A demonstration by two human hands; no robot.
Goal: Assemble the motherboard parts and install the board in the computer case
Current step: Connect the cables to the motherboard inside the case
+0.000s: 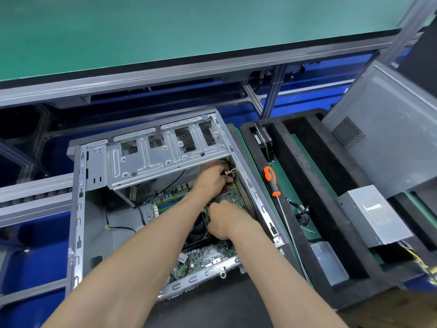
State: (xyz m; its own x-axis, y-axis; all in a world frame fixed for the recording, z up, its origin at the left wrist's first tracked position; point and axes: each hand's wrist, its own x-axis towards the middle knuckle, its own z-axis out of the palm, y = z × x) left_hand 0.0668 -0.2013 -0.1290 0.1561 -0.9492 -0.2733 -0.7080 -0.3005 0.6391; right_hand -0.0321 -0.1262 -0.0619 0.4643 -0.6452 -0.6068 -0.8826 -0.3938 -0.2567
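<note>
in the head view the computer case lies open on its side in the middle of the scene, which puts the motherboard flat on its floor and lets both hands reach straight down from above. the board sits toward the right wall of the case, with the black cooler fan on it near the middle. the left hand reaches to the far right corner, just under the metal drive cage, its fingers curled around a small bundle of cable with a white tie; it seems to be holding the lead clear of the board or steering it toward a header, though the connector itself is hidden. the right hand is clenched just beside the fan, knuckles up; whether it pinches anything i cannot tell, and it may be steadying the board or seating a plug. to the right, an orange-handled screwdriver lies in a black foam tray, close by for the mounting screws, and the grey power supply rests in the same tray, apparently waiting its turn. a loose side panel leans at the far right.
</note>
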